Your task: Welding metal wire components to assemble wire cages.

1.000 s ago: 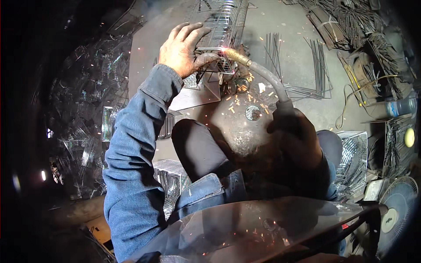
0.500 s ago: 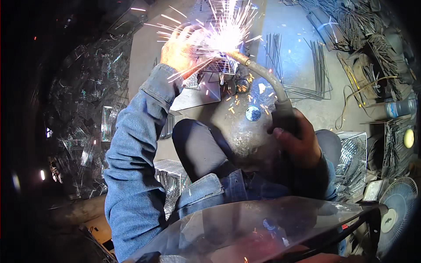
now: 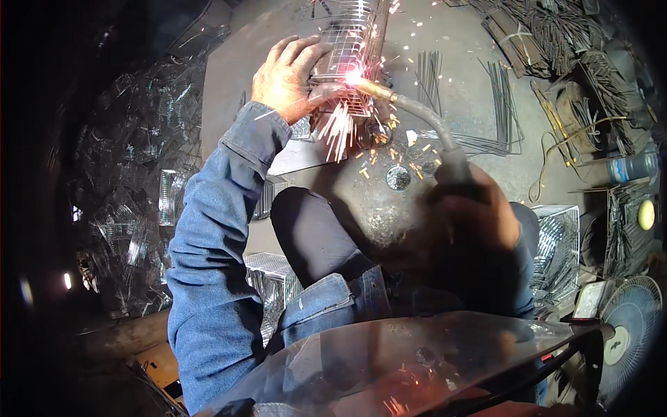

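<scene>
My right hand, partly in shadow and blurred, is closed round the dark handle of a welding torch. The torch's curved neck reaches up and left, and its tip meets a small glowing spot on a wire mesh piece at the top centre. Sparks spray down from that spot. My left hand grips the mesh's left side, fingers stretched over its edge and thumb close to the glow. How its fingertips close on the wire is partly hidden. Glare covers the exact contact point.
A clear face shield crosses the lower edge. Wire mesh pieces are heaped at left. Metal rods and a round disc lie on the floor. Filled wire baskets, a fan and a blue bottle are at right.
The large white burst has shrunk to a small pinkish glow with sparks falling downward. The mesh shows more plainly. My right hand and the torch have shifted slightly; my left hand stays on the mesh.
</scene>
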`<state>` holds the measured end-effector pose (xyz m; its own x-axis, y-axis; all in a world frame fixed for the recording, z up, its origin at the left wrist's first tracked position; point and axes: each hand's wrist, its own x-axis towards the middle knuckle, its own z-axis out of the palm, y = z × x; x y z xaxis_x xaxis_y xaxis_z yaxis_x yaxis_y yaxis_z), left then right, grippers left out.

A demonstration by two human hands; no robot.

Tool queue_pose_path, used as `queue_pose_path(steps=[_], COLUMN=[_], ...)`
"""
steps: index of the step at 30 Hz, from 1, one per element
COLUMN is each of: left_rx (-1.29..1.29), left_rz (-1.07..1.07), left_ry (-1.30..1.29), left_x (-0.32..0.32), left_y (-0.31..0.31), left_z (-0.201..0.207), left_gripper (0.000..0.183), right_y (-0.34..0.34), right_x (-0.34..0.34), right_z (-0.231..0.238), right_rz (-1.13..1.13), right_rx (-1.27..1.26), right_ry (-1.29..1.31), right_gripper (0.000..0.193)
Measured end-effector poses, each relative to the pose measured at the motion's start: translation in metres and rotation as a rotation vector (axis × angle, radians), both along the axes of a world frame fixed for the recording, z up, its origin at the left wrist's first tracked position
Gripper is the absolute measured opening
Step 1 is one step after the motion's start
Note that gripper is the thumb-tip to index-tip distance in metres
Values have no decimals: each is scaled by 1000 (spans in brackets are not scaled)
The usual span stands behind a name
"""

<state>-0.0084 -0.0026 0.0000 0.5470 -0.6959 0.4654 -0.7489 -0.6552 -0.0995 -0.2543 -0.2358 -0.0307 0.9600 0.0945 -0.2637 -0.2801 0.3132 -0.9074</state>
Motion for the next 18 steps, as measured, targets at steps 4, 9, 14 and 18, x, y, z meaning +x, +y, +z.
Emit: queue_pose_path(steps=[4,9,14,18], left_rx=[63,455,562,477], left_rz=[138,83,-277,-370], left_ry=[3,205,322,426], left_x=[-25,-15,52,68], left_y=[-31,-77,-111,-142], left_z=[6,46,75,60], left_gripper=[64,69,63,95], right_y=[-20,-46,-37,-36], right_x=[2,30,39,41], right_z=[29,26,-9,-6], right_rz=[-311,-419,-495,-586], right_rx=[25,174,198,125], right_ry=[-43,-80,-46,-91], right_gripper=[30,19,21,24])
